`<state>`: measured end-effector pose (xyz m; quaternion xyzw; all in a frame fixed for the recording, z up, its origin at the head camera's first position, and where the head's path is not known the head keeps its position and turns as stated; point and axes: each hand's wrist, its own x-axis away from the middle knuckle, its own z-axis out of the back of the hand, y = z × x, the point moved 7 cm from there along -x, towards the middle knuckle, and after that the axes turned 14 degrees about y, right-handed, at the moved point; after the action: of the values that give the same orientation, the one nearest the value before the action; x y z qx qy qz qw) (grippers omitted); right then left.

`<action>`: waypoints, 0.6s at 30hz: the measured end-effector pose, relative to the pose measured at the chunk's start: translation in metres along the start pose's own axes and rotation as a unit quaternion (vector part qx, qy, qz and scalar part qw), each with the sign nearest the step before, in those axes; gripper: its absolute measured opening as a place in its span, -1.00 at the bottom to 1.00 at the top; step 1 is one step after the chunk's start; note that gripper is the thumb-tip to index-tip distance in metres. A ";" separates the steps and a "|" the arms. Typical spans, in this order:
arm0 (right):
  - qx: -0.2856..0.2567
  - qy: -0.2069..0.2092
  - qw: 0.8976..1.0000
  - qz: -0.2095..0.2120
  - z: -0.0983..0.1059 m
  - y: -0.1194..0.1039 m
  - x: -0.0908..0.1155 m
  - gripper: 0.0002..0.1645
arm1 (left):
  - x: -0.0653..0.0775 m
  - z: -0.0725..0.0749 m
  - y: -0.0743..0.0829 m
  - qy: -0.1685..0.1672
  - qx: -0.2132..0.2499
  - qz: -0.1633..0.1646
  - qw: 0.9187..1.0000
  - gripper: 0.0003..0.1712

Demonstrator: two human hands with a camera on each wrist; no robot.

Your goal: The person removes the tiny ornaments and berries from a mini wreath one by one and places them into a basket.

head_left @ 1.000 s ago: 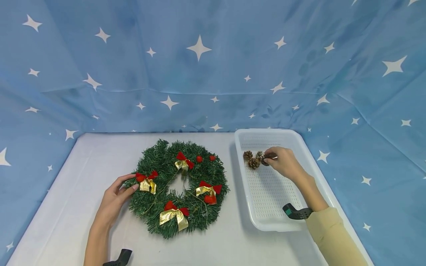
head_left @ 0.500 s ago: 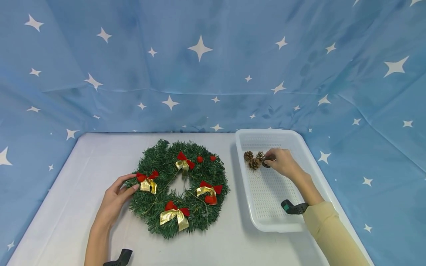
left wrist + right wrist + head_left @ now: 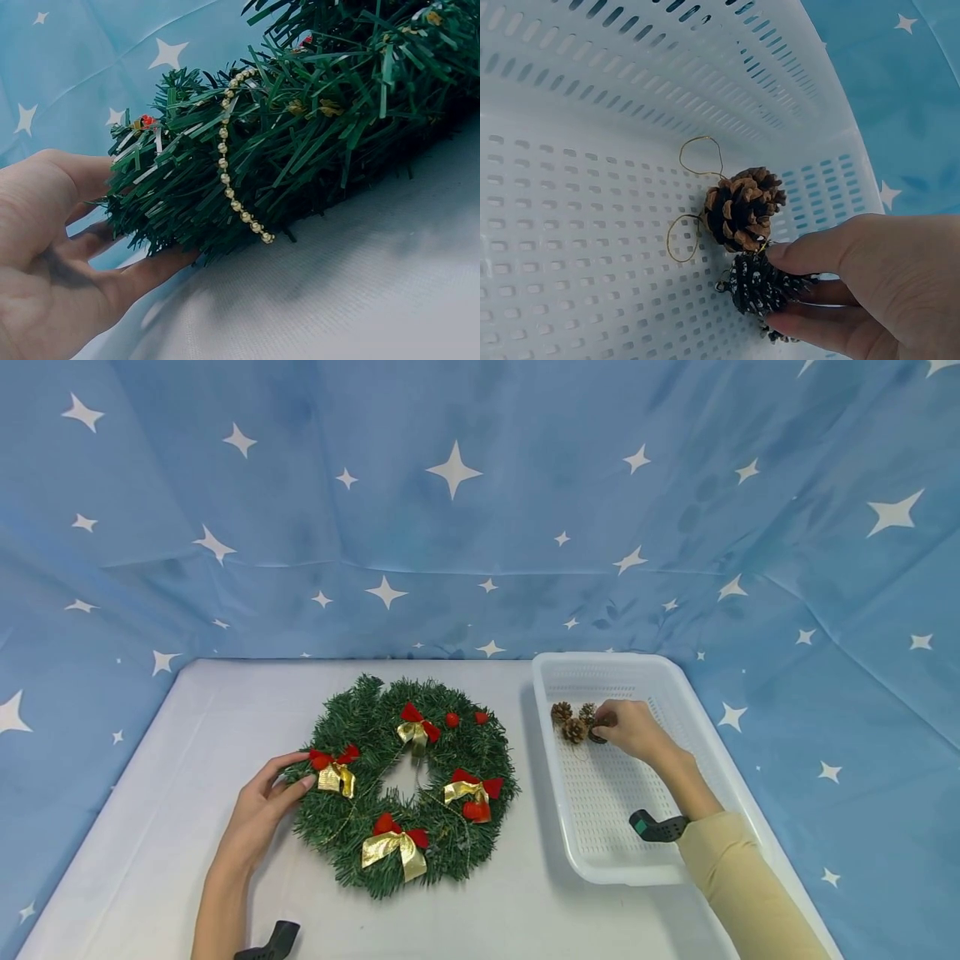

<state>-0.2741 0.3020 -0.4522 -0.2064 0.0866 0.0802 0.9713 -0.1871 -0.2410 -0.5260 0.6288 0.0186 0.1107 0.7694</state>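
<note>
A green wreath (image 3: 322,827) with red and gold bows lies on the table. My left hand (image 3: 258,806) holds its left edge, the thumb by one bow. In the left wrist view, fingers reach under the green tinsel (image 3: 187,180), beside a string of gold beads (image 3: 223,150). Inside the white basket (image 3: 600,810), my right hand (image 3: 637,731) pinches a dark pine cone with pale specks (image 3: 757,285) between thumb and fingers. Brown pine cones (image 3: 739,214) with gold loops sit right beside it; another speckled cone is partly hidden under the fingers.
The basket's slotted wall (image 3: 652,67) rises around the pine cones. Blue star-patterned cloth (image 3: 450,527) hangs behind the table and along its sides. White table cover (image 3: 517,893) lies between wreath and basket.
My right hand has shifted slightly left and down with the dark pine cone, closer to the other cones. The left hand and the wreath have stayed in place.
</note>
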 end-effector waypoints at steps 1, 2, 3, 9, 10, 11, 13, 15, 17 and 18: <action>0.001 0.000 1.000 0.002 0.000 0.000 0.000 -0.77 | 0.000 0.000 0.000 0.000 0.000 0.000 1.000 -0.33; 0.002 0.001 1.000 0.004 0.000 -0.001 0.000 -0.77 | 0.000 0.000 0.000 0.000 0.001 0.001 1.000 -0.33; 0.001 0.000 1.000 0.006 0.000 -0.001 0.000 -0.77 | 0.000 0.000 0.000 0.000 0.002 0.000 1.000 -0.33; -0.012 -0.005 1.000 0.006 0.000 -0.001 0.001 -0.76 | 0.001 0.000 0.001 0.000 0.002 0.000 1.000 -0.33; -0.011 -0.004 1.000 0.006 0.000 -0.001 0.001 -0.76 | 0.001 0.000 0.001 0.000 0.002 0.000 1.000 -0.33; -0.010 -0.004 1.000 0.005 0.000 -0.001 0.001 -0.76 | 0.001 0.000 0.001 0.000 0.003 0.001 1.000 -0.33; -0.007 -0.003 1.000 0.004 0.000 -0.001 0.002 -0.75 | 0.001 0.000 0.001 0.000 0.006 0.002 1.000 -0.33; -0.005 -0.004 1.000 0.002 -0.001 -0.001 0.002 -0.74 | 0.001 0.000 0.002 0.001 0.006 0.002 1.000 -0.33; -0.005 -0.006 1.000 0.001 -0.001 -0.002 0.002 -0.73 | 0.001 0.000 0.002 0.000 0.005 0.002 1.000 -0.33; -0.006 -0.006 1.000 0.000 -0.001 -0.002 0.003 -0.72 | 0.002 0.000 0.002 0.000 0.003 0.002 1.000 -0.33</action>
<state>-0.2712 0.3002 -0.4533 -0.2119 0.0799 0.0823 0.9705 -0.1859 -0.2401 -0.5239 0.6307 0.0182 0.1120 0.7677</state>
